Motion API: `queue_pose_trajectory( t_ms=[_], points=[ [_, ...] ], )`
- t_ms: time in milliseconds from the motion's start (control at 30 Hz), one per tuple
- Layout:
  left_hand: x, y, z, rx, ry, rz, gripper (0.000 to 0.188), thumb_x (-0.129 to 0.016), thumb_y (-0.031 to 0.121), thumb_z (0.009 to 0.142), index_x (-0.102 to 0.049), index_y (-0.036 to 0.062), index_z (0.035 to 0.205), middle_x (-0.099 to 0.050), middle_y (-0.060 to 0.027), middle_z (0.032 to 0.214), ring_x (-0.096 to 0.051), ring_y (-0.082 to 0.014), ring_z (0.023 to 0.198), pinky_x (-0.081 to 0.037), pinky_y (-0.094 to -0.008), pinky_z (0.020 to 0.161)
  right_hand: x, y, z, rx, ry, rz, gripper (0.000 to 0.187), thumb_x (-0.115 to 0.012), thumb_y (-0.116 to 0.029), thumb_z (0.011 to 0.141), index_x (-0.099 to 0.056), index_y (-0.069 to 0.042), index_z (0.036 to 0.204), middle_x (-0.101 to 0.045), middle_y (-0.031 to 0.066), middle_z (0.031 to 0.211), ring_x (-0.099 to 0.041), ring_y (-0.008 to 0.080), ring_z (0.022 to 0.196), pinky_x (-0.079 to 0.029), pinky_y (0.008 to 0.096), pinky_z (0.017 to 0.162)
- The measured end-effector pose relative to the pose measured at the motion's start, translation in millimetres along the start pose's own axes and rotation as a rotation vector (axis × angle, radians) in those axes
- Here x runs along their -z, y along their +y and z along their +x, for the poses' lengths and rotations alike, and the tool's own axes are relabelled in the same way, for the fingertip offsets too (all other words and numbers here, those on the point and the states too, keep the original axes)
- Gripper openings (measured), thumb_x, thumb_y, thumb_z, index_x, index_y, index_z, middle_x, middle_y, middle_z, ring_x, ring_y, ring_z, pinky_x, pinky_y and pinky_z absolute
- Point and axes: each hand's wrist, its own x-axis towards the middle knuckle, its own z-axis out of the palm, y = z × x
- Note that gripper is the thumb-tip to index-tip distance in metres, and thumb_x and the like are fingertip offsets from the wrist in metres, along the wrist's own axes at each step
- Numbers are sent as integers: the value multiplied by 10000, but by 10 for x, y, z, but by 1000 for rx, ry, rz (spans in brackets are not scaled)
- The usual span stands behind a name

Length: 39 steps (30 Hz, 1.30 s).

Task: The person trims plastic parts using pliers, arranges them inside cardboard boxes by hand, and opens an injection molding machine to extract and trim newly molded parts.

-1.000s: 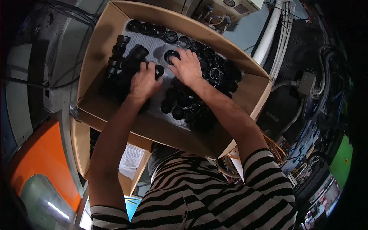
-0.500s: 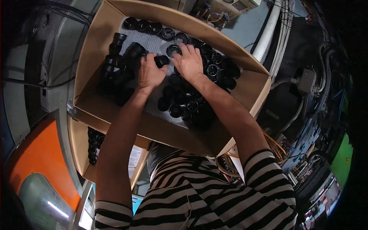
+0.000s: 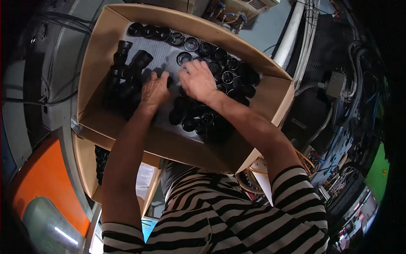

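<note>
Partly done by the look of it: black caps (image 3: 220, 67) stand in rows along the far side of the cardboard box (image 3: 97, 55), near side a loose heap. Left hand (image 3: 154, 89) curled on a cap; right hand (image 3: 198, 79) spread flat over others, grip unclear.

- An orange panel (image 3: 40, 186) sits at lower left.
- A white pipe (image 3: 291, 36) runs beyond the box.
- A second cardboard box (image 3: 86, 169) lies underneath.
- A grey junction box (image 3: 335, 84) hangs at right.
</note>
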Motion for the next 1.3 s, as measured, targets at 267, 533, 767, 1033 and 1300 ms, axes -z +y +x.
queue_pose_trajectory(
  t_ms=[267,533,767,1033,1300],
  points=[
    [77,10,-79,-155,150,-123,315,-710,273,805,-600,75,1025,-583,-178,1108,-615,-379,964,-493,-482,821,139,-368,-582,242,-181,121,113,-615,-199,775,-652,-94,793,-552,56,869,-506,243,903,-406,380,800],
    [-217,100,23,-121,203,-331,349,-673,240,838,-589,39,1110,-566,-172,1176,-585,-409,1012,-481,-478,840,223,-308,-726,288,-310,105,115,-606,-214,784,-623,-109,742,-539,48,819,-519,237,869,-409,368,790],
    [-315,168,131,-150,250,-309,352,-657,207,848,-567,30,1139,-546,-178,1219,-575,-421,1032,-480,-489,855,230,-53,-434,121,-188,158,60,-620,-143,784,-631,-90,811,-559,51,864,-531,256,912,-423,399,816],
    [-270,233,85,-66,185,-299,313,-645,215,869,-553,36,1109,-547,-190,1131,-570,-434,1018,-480,-502,856,153,322,348,157,41,-21,340,-614,-84,773,-639,-76,1112,-619,90,1108,-534,297,1105,-431,404,938],
    [-149,-40,-67,162,248,-812,267,-637,237,886,-589,25,1040,-610,-144,1012,-611,-335,956,-499,-442,800,153,-60,311,-79,29,297,331,-615,-79,804,-624,-70,1135,-619,114,1138,-560,298,1082,-439,410,943]
  ],
)
